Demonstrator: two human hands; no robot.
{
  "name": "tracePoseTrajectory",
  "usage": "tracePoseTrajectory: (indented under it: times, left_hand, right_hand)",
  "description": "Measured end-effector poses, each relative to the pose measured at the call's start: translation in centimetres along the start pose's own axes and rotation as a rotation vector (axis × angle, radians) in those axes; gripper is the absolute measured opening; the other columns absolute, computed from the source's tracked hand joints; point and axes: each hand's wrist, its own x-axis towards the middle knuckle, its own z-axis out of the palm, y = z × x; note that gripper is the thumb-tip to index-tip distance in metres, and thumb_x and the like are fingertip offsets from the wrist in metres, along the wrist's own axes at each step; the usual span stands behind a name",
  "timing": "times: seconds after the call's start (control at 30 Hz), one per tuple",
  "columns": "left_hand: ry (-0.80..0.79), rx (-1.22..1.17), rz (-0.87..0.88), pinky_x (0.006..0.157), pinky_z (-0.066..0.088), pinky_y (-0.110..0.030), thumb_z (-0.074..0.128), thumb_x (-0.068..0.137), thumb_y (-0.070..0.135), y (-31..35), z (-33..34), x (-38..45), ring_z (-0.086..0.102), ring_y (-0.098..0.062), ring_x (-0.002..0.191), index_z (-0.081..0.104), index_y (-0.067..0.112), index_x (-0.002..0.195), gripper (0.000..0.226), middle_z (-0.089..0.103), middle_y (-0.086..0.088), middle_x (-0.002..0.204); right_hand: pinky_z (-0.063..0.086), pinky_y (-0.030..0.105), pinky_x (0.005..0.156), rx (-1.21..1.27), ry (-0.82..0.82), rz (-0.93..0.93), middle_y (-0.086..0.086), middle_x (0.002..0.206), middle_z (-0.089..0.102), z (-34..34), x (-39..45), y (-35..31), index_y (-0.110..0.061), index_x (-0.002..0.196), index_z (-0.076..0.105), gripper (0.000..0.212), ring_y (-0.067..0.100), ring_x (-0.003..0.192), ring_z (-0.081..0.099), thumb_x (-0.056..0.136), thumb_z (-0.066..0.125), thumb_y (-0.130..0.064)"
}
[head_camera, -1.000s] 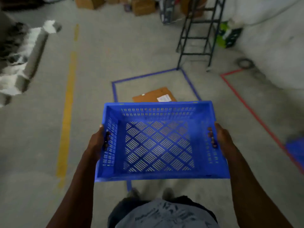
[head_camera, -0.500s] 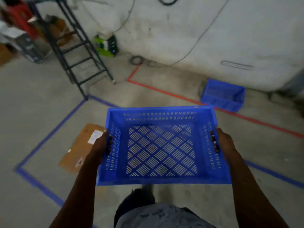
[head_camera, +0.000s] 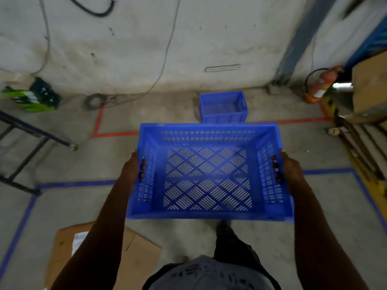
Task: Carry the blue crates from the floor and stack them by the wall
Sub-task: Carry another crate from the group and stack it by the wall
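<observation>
Crate [head_camera: 207, 176] in your grip is empty, carried level at waist height, short of the red floor line [head_camera: 114, 134] that marks off the strip along the wall [head_camera: 188, 45]. Your left hand [head_camera: 131, 171] clasps the left side wall and your right hand [head_camera: 290, 171] the right, fingertips hooked through the handle slots on each side. Judged by its slotted floor and walls, it is stiff moulded plastic and light; the smooth rim could slip, so keep to the slots. A second crate [head_camera: 223, 107] sits on the floor past the red line, close against the wall, directly ahead. A flattened cardboard box [head_camera: 136, 256] lies by your left foot; step clear of it.
</observation>
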Motion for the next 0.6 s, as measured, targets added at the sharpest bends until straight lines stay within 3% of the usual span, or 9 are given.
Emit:
tracePoseTrajectory:
  times: [0.17, 0.6]
  left_hand:
    - [-0.081, 0.036, 0.008, 0.043, 0.025, -0.02, 0.026, 0.098, 0.068, 6.2, 8.2, 7.6, 0.033, -0.012, 0.035, 0.054, 0.02, 0.077, 0.059, 0.042, 0.0, 0.063]
    - [-0.026, -0.025, -0.02, 0.042, 0.025, -0.021, 0.033, 0.097, 0.066, 22.4, 25.7, 23.9, 0.034, -0.01, 0.035, 0.056, 0.022, 0.081, 0.053, 0.044, 0.003, 0.063]
  right_hand:
    - [0.033, 0.025, 0.044, 0.02, 0.039, 0.009, 0.002, 0.067, 0.057, -1.1, 9.2, -4.2, -0.014, 0.093, 0.067, 0.056, 0.019, 0.046, 0.041, 0.089, 0.044, -0.065]
    - [0.03, 0.023, 0.045, -0.08, -0.072, -0.002, 0.002, 0.069, 0.053, 0.6, 35.7, -22.8, -0.019, 0.091, 0.06, 0.047, 0.017, 0.045, 0.039, 0.098, 0.035, -0.058]
